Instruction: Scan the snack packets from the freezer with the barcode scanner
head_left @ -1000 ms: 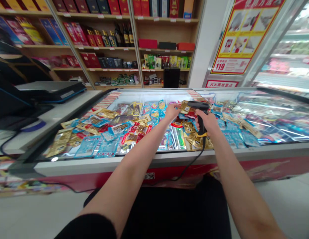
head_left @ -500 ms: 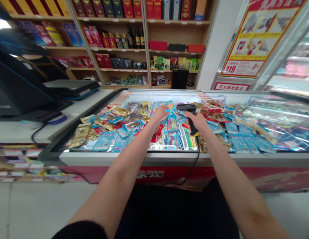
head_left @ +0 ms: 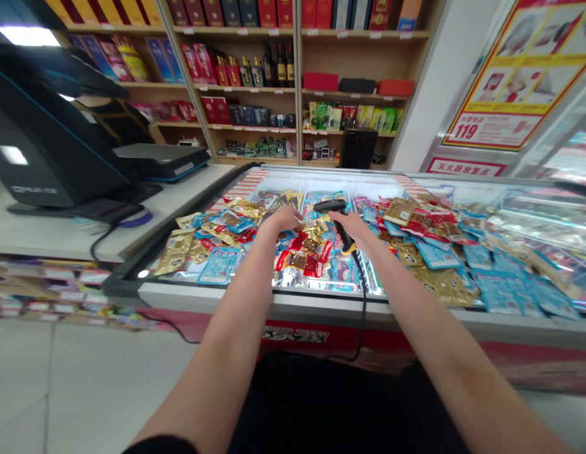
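Note:
My right hand [head_left: 352, 228] is wrapped around the grip of a black barcode scanner [head_left: 329, 206] with a cable hanging down, its head pointing left over the freezer. My left hand [head_left: 284, 218] is over the left-centre pile of snack packets, fingers slightly apart and bent downward. No packet shows in it, though its fingertips are partly hidden. Below and between the hands lie red and gold packets [head_left: 305, 255]. Blue packets [head_left: 218, 265] and gold packets [head_left: 174, 251] are heaped to the left. Another mixed heap with red packets [head_left: 428, 221] lies to the right.
The packets rest on a chest freezer's glass top, with its white front rim [head_left: 189, 295] nearest me. To the left, a counter [head_left: 85, 243] bears a black scale-like machine [head_left: 160, 161] and a dark terminal [head_left: 51, 151]. Shelves of boxes and bottles [head_left: 283, 66] stand behind. A person is partly visible at left.
My left hand has moved left, away from a blue packet near the scanner, to the left-centre pile. Red and gold packets now lie between the hands. The view has shifted left.

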Demonstrator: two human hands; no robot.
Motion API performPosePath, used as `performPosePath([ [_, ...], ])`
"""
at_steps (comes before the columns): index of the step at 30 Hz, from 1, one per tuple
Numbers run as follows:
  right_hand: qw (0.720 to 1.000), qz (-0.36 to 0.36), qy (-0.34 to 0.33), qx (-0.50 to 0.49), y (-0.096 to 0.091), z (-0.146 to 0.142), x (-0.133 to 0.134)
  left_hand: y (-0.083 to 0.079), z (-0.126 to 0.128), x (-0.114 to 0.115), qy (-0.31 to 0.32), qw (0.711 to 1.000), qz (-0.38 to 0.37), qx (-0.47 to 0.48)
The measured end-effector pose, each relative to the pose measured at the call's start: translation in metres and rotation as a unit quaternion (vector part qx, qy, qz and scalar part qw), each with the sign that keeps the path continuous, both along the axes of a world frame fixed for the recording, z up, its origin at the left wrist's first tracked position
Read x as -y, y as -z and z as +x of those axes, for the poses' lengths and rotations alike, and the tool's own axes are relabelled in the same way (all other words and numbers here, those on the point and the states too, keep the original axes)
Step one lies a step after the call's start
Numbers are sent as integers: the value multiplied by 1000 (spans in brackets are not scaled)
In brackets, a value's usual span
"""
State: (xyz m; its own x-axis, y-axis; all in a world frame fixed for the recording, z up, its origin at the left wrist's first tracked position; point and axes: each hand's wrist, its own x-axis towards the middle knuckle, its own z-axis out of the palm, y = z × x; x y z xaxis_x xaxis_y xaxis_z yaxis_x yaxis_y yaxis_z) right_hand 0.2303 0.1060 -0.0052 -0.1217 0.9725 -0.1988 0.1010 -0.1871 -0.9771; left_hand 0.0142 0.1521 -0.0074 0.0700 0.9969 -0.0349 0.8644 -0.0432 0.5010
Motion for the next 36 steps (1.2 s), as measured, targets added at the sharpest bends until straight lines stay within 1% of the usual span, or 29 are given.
performPosePath([
  [3,1000,-6,-4,3,5,2,0,-2,-2,2,-11,1000,-9,-14],
  [8,1000,-6,10,-6,6,7,2,-4,0,7,-9,999,-17,-38],
  [13,999,-7,17,-30,7,9,1,1,3,6,-8,999,-9,-40],
  [17,999,-2,15,-34,10,9,0,5,0,2,-3,1000,7,-24],
  [22,999,-6,17,-39,11,9,-1,0,-6,5,22,999,3,-39],
  [25,999,-7,18,-37,11,9,-1,-5,-4,10,18,999,-12,-47],
  [29,999,-4,15,-39,11,9,-1,-5,0,13,-2,1000,-14,-24],
  [33,999,-4,11,-40,11,10,0,-2,2,11,17,1000,-11,-19],
  [36,999,-2,10,-39,11,10,0,2,0,6,23,1000,9,8],
])
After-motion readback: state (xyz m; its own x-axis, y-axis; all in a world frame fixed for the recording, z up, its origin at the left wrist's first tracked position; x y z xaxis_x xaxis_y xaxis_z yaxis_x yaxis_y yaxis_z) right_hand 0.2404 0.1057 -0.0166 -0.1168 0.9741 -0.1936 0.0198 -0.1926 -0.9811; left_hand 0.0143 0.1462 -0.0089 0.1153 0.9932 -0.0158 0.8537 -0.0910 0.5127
